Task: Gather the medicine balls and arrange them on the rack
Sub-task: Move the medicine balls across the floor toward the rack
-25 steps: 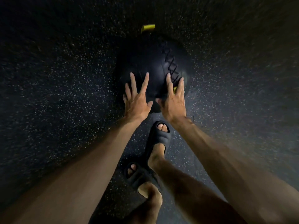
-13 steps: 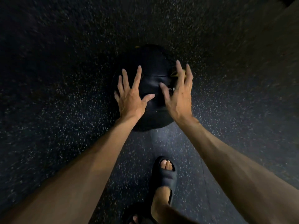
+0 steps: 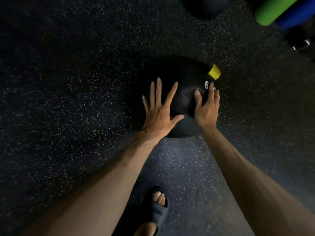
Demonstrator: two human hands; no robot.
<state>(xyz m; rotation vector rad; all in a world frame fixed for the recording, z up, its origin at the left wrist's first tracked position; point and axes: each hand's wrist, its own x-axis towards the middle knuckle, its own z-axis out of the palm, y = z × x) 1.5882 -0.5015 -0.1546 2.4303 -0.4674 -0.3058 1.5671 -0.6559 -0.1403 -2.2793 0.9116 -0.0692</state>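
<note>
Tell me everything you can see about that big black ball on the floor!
The big round black medicine ball looks like smooth leather with faint seams. A yellow tab sticks out on its far right side, beside a white 6. It sits on the dark speckled floor. The left hand and right hand press on its top, fingers straight.

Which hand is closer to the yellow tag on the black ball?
The right hand: it lies just below the yellow tag; the left hand rests further left on the medicine ball.
</note>
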